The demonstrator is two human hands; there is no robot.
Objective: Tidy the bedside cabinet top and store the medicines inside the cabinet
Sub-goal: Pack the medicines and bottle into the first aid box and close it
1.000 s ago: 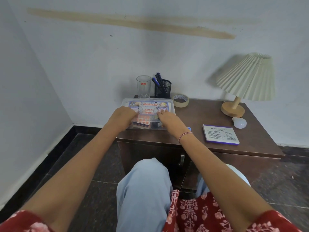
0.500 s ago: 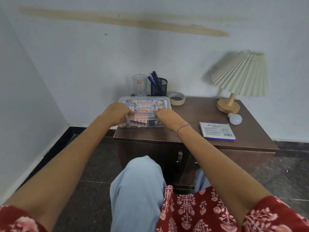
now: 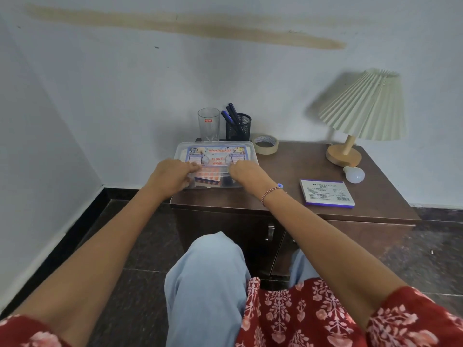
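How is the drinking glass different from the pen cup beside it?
The glass is clear with a red label; the pen cup is black mesh. The glass looks empty; the pen cup holds pens. The glass stands taller than the pen cup. Both stand upright side by side at the back of the cabinet top, behind the first aid box.

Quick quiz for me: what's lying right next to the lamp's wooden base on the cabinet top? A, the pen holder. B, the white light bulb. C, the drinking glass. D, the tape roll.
B: the white light bulb lies on the cabinet top just in front of the lamp base, closer to it than anything else there.
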